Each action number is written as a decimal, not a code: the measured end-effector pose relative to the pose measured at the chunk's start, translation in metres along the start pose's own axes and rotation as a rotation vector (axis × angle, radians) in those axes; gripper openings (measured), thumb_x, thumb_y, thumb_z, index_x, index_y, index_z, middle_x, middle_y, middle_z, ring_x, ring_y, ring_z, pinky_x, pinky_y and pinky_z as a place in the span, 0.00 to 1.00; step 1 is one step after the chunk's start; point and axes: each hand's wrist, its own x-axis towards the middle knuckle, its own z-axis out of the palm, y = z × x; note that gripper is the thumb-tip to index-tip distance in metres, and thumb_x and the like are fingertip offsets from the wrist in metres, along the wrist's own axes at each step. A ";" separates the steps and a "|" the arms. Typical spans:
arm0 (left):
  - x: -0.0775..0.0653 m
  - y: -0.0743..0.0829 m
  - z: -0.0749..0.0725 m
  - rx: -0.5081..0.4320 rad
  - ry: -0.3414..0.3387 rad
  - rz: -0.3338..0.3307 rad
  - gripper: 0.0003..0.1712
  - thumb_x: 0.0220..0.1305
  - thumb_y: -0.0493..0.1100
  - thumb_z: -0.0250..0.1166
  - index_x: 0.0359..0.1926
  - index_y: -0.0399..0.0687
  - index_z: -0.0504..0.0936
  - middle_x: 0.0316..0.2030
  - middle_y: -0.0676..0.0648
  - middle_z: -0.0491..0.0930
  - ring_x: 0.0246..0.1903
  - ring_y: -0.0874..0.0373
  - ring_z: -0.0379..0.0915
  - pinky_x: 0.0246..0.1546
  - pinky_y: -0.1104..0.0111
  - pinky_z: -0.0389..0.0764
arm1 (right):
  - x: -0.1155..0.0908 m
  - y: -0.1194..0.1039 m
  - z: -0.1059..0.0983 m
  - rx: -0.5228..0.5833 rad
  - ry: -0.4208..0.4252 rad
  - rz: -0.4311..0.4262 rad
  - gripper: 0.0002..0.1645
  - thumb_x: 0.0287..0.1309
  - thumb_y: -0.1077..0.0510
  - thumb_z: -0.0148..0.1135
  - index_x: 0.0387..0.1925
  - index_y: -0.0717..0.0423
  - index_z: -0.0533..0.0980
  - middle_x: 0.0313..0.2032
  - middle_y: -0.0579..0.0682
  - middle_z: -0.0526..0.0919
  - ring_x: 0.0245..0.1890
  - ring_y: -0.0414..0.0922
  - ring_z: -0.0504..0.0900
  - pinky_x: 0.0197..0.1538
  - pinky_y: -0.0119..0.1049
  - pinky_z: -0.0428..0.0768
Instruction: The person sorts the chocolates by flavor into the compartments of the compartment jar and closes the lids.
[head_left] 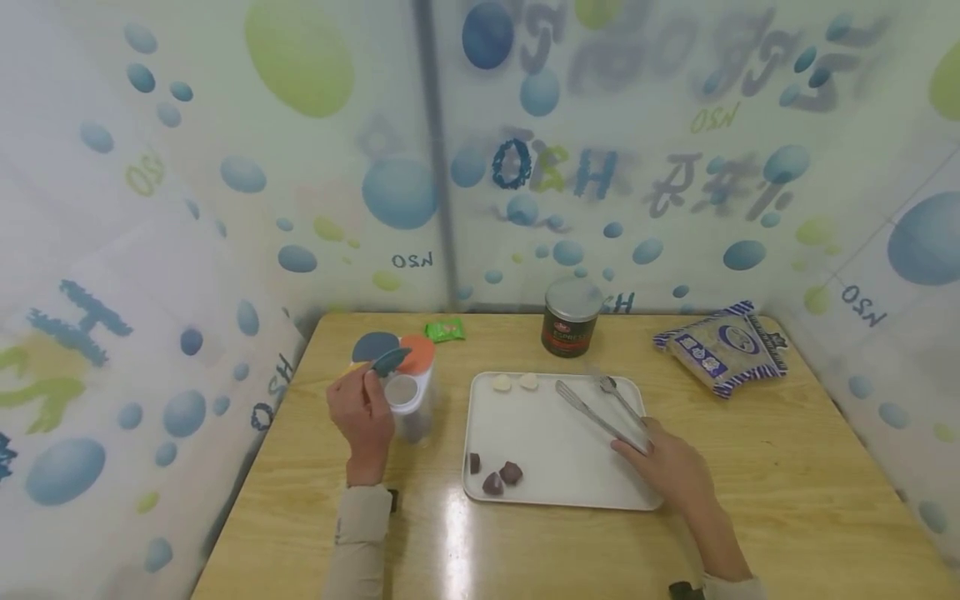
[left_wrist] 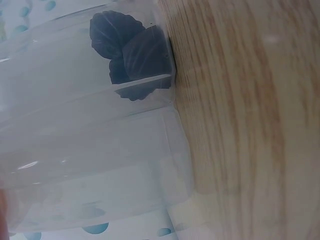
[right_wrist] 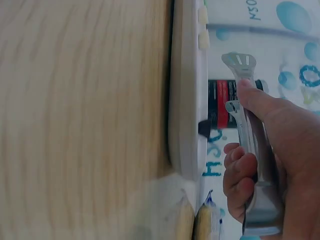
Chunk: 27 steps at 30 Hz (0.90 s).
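My left hand (head_left: 362, 417) pinches a dark teal lid (head_left: 392, 361), tilted up over a clear container (head_left: 414, 421) with several compartments. One round compartment mouth below the lid is uncovered. In the left wrist view, dark shell-shaped chocolates (left_wrist: 142, 52) lie at the container's bottom. My right hand (head_left: 673, 467) grips metal serving tongs (right_wrist: 256, 145), their arms apart over the white tray (head_left: 555, 450). One tong tip overlaps a dark chocolate (right_wrist: 204, 128) at the tray's far right. Dark chocolates (head_left: 511, 473) sit at its near left, and two cream-coloured pieces (head_left: 528, 382) at its far left.
Blue and orange lids (head_left: 418, 354) cover other compartments of the container. A green packet (head_left: 446, 330) lies behind it. Beyond the tray stands an espresso tin (head_left: 570, 321). A filled plastic bag (head_left: 723, 348) lies at the back right. Patterned curtains enclose the table.
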 end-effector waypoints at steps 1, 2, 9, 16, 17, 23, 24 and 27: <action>0.000 0.000 0.000 0.002 0.001 0.000 0.16 0.70 0.39 0.55 0.36 0.29 0.84 0.29 0.33 0.84 0.30 0.39 0.79 0.39 0.52 0.69 | -0.001 0.004 -0.001 0.002 0.003 0.007 0.56 0.59 0.21 0.52 0.67 0.64 0.66 0.37 0.59 0.84 0.31 0.51 0.81 0.32 0.46 0.78; 0.000 0.000 0.000 0.003 0.001 -0.001 0.16 0.70 0.39 0.55 0.36 0.29 0.84 0.29 0.33 0.84 0.30 0.39 0.79 0.39 0.52 0.69 | -0.002 0.007 -0.003 0.000 0.006 0.014 0.55 0.59 0.21 0.51 0.67 0.64 0.66 0.39 0.62 0.85 0.34 0.55 0.83 0.35 0.50 0.79; 0.001 0.001 -0.001 0.004 0.001 0.006 0.17 0.71 0.40 0.55 0.36 0.29 0.84 0.29 0.33 0.84 0.29 0.39 0.79 0.39 0.52 0.69 | -0.008 0.026 -0.009 -0.042 -0.030 0.067 0.54 0.63 0.22 0.45 0.69 0.63 0.64 0.53 0.72 0.80 0.48 0.71 0.81 0.42 0.60 0.79; 0.000 0.001 -0.001 0.011 0.011 0.010 0.16 0.69 0.39 0.55 0.36 0.30 0.84 0.29 0.34 0.85 0.29 0.40 0.79 0.38 0.52 0.69 | -0.011 0.028 -0.011 0.000 -0.081 0.104 0.53 0.63 0.22 0.46 0.69 0.61 0.65 0.53 0.70 0.80 0.41 0.62 0.84 0.36 0.53 0.78; 0.000 0.000 0.000 0.013 0.011 0.009 0.16 0.69 0.39 0.55 0.36 0.30 0.84 0.29 0.34 0.85 0.29 0.40 0.79 0.38 0.52 0.69 | -0.011 0.028 -0.011 0.006 -0.079 0.106 0.53 0.63 0.22 0.46 0.69 0.60 0.65 0.52 0.69 0.81 0.39 0.60 0.84 0.35 0.52 0.78; -0.001 -0.001 0.001 0.022 0.016 0.002 0.16 0.69 0.39 0.56 0.35 0.30 0.84 0.29 0.34 0.84 0.29 0.39 0.79 0.37 0.50 0.69 | -0.009 0.026 -0.009 0.041 -0.059 0.111 0.46 0.66 0.25 0.47 0.64 0.59 0.70 0.33 0.55 0.81 0.28 0.48 0.74 0.26 0.39 0.67; -0.001 -0.001 0.001 0.023 0.015 0.002 0.16 0.69 0.39 0.56 0.35 0.30 0.84 0.29 0.34 0.84 0.29 0.39 0.79 0.37 0.50 0.69 | -0.009 0.026 -0.009 0.043 -0.056 0.109 0.45 0.67 0.26 0.47 0.64 0.59 0.70 0.31 0.53 0.80 0.27 0.48 0.73 0.26 0.39 0.66; -0.001 -0.002 0.000 0.024 0.011 0.004 0.16 0.69 0.39 0.55 0.36 0.29 0.84 0.30 0.33 0.84 0.29 0.39 0.79 0.38 0.50 0.69 | -0.009 0.026 -0.009 0.044 -0.051 0.109 0.43 0.67 0.27 0.47 0.62 0.58 0.71 0.29 0.51 0.78 0.26 0.47 0.72 0.25 0.39 0.64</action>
